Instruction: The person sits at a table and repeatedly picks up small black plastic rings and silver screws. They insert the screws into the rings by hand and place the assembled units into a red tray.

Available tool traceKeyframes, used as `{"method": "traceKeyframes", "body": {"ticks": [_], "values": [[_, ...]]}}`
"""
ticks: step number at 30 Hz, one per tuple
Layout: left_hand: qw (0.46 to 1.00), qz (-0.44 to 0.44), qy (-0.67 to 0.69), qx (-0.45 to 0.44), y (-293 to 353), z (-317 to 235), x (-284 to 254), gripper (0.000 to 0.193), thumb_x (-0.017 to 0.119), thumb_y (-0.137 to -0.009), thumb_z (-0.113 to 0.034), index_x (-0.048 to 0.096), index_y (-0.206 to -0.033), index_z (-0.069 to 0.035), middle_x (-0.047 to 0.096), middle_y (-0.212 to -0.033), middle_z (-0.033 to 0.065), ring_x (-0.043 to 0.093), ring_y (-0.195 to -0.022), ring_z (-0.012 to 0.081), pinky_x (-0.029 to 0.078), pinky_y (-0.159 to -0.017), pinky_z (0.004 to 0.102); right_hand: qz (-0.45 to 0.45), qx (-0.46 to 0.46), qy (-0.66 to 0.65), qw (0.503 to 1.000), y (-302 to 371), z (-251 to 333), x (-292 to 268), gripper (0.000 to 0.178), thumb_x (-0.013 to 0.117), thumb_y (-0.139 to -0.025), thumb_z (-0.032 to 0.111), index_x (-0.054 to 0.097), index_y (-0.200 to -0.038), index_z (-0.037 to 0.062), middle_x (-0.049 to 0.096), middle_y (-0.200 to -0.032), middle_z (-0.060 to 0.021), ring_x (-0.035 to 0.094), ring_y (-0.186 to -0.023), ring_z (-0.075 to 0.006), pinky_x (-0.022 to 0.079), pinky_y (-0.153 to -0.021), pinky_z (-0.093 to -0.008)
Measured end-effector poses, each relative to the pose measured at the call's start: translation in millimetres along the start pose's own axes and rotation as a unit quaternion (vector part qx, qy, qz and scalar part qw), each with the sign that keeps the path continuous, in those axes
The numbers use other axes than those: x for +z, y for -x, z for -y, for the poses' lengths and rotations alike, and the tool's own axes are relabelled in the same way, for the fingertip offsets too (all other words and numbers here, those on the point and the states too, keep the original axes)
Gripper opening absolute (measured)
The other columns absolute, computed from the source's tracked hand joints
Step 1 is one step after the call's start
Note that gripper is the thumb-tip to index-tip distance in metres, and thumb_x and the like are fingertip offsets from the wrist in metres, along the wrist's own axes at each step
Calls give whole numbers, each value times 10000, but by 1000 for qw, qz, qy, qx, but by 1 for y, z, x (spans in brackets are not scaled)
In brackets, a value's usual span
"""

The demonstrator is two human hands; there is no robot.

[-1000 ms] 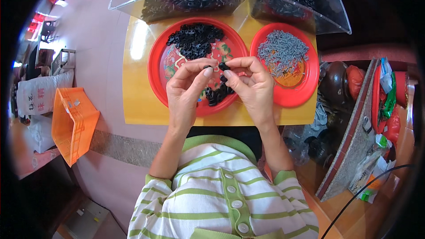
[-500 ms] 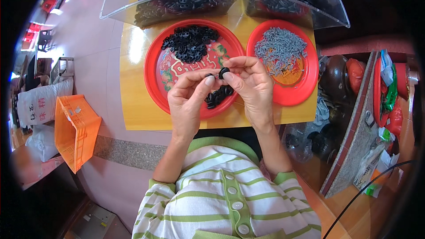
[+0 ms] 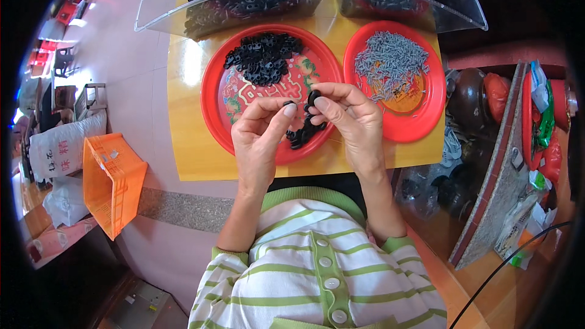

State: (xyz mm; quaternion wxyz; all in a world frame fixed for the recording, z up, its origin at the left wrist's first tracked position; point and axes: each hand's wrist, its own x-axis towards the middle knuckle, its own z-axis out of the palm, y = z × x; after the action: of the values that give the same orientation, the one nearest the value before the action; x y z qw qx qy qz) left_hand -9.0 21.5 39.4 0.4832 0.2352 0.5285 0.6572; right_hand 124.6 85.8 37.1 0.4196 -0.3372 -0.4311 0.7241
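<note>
Head view: both hands up over near edge of left red plate (image 3: 213, 106), on yellow desk (image 3: 189, 152). Left hand (image 3: 259, 137) pinching small black part (image 3: 289, 104) between thumb and forefinger, fingers clenched on it. Right hand (image 3: 353, 119) gripping another black plastic piece (image 3: 313, 98) at fingertips, touching or just beside left-hand part; exact contact too small to tell. Loose black pieces (image 3: 303, 134) on plate just under hands; bigger black pile (image 3: 262, 58) at far side of same plate. Right red plate (image 3: 420, 119) carrying grey screws (image 3: 390, 64), well apart from fingers. Two clear bins (image 3: 244, 6) of black parts at far edge. Orange crate (image 3: 113, 180) on floor, left. Step judged: mating two black pieces mid-air. Next move likely calls for lining them up square, firm press together.
</note>
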Motion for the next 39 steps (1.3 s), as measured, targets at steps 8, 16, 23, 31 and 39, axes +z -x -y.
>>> {"method": "traceKeyframes", "body": {"ticks": [8, 16, 23, 31, 39], "values": [[999, 0, -38, 12, 0, 0, 3, 116, 620, -856, -60, 622, -938, 23, 653, -799, 62, 597, -687, 87, 475, -628, 207, 34, 8, 18, 999, 2, 2, 2, 219, 585, -885, 43, 600, -1095, -19, 639, -951, -56, 610, -797, -90, 516, -696, -209], [1000, 11, -9, -14, -3, 0, -5, 102, 623, -854, -59, 623, -914, 23, 652, -783, 56, 597, -671, 82, 478, -619, 197, 47, 27, 25, 998, 2, 6, 0, 230, 592, -882, 53, 600, -1103, -12, 634, -934, -46, 586, -748, -71, 505, -673, -200], [998, 14, -58, 19, 0, -4, -1, 97, 622, -855, -35, 624, -925, 32, 655, -803, 53, 600, -690, 81, 486, -627, 199, 51, 18, 51, 997, 2, 5, 3, 226, 587, -883, 49, 603, -1101, -9, 633, -945, -46, 590, -771, -71, 505, -686, -201], [998, 48, -11, -42, -3, -1, -7, 180, 594, -886, -75, 621, -1011, 52, 667, -853, 98, 620, -735, 111, 509, -673, 222, 56, 2, 31, 998, 1, 3, -1, 221, 567, -896, 38, 573, -1110, -16, 639, -933, -62, 600, -786, -78, 505, -710, -207], [996, 56, 30, -63, -4, 2, -7, 185, 576, -896, -65, 619, -1037, 47, 667, -863, 103, 614, -717, 113, 509, -661, 225, 60, -3, 28, 998, 1, 7, 2, 201, 559, -897, 19, 573, -1093, -24, 632, -895, -54, 594, -782, -74, 494, -711, -204]]}}
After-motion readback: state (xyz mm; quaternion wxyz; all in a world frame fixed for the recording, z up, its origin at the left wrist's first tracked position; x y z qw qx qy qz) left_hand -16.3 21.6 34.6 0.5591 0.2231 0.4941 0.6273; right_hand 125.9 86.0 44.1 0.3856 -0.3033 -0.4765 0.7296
